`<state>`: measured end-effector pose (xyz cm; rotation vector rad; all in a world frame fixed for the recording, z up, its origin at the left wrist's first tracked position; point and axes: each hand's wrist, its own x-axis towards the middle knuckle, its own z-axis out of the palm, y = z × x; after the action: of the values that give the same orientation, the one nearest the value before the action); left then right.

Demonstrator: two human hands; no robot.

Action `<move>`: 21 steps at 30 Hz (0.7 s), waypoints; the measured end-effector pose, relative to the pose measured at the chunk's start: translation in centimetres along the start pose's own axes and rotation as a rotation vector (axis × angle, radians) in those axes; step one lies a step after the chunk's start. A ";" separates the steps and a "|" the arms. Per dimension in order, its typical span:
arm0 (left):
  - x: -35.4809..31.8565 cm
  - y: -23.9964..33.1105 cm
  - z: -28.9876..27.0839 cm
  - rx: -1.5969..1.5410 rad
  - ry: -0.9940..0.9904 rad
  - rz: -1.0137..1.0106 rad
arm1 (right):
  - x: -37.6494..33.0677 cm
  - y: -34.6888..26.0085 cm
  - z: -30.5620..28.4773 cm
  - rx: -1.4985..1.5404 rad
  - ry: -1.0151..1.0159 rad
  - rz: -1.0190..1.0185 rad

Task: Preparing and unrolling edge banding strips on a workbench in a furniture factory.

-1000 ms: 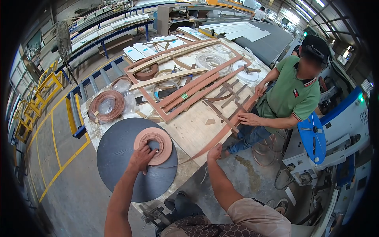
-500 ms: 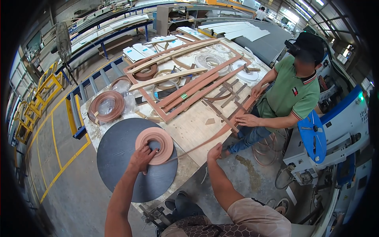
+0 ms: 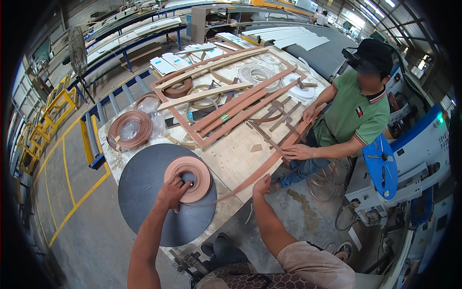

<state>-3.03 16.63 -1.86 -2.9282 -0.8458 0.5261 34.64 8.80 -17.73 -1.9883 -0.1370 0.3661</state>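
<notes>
A coil of pinkish-brown edge banding (image 3: 202,169) lies on a round dark-grey disc (image 3: 139,192) at the table's near left. My left hand (image 3: 174,190) is on the coil, its fingers curled into the centre opening. From the coil a loose strip of the banding (image 3: 253,178) runs right across the table's near edge toward a co-worker. Beside that strip, my right hand (image 3: 262,185) is closed, palm side hidden; whether it pinches the strip cannot be seen. The co-worker's hands (image 3: 297,151) rest on the strip's far part, by dark bar clamps (image 3: 263,135).
Behind the coil are a brown wooden frame (image 3: 202,143), loose slats, another brown coil (image 3: 115,132) and white coils (image 3: 255,74). The co-worker in a green shirt (image 3: 358,111) stands at the right, before a machine with a blue panel (image 3: 381,166). A roller conveyor (image 3: 115,103) borders the table's left.
The strip between coil and co-worker has turned flatter and shows more of its broad face. The co-worker's near hand has shifted slightly toward me. My hands stay almost in place.
</notes>
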 end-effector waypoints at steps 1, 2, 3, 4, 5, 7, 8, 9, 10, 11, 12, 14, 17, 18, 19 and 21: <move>0.2 0.1 -0.2 0.009 -0.013 0.003 | 0.2 0.1 -0.1 0.003 0.012 -0.005; 0.3 0.1 -0.3 0.018 -0.026 0.004 | 0.4 0.3 -0.1 0.006 0.023 -0.010; 0.4 0.2 -0.4 0.018 -0.024 0.007 | 0.6 0.4 -0.2 0.006 0.026 -0.011; 0.4 0.2 -0.6 0.013 -0.026 0.012 | 0.8 0.5 -0.2 0.005 0.021 -0.018; 0.4 0.2 -0.7 0.009 -0.028 0.017 | 0.9 0.6 -0.1 0.004 0.016 -0.025; 0.4 0.1 -0.5 0.016 -0.026 0.013 | 0.9 0.9 0.1 0.001 0.026 -0.023; 0.4 0.2 -0.3 0.024 -0.023 0.011 | 0.9 1.0 0.2 -0.001 0.035 -0.020; 0.3 0.1 -0.2 0.023 -0.024 0.009 | 1.0 1.0 0.2 -0.001 0.034 -0.020; 0.3 0.1 -0.2 -0.002 -0.003 0.002 | 1.2 1.1 0.2 0.013 0.005 -0.016; 0.2 0.1 -0.1 -0.026 0.017 -0.006 | 1.3 1.2 0.2 0.028 -0.024 -0.011; 0.3 0.1 -0.1 -0.027 0.018 -0.004 | 1.4 1.4 0.2 0.028 -0.022 -0.011; 0.1 0.0 0.0 -0.014 0.029 0.005 | 1.3 1.2 0.3 0.018 0.005 0.019; 0.1 -0.1 0.1 -0.018 0.058 0.013 | 1.2 1.1 0.3 0.019 0.006 -0.006; 0.1 -0.1 0.1 -0.017 0.059 0.012 | 1.2 1.1 0.4 0.020 0.006 -0.007; 0.1 -0.1 0.2 -0.015 0.054 0.013 | 1.1 1.1 0.4 0.041 0.026 -0.032; 0.1 -0.1 0.3 -0.014 0.049 0.013 | 1.0 1.1 0.4 0.061 0.046 -0.059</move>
<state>-3.10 16.78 -2.14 -2.9480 -0.8292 0.4483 35.41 8.96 -19.08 -1.9262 -0.1533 0.2830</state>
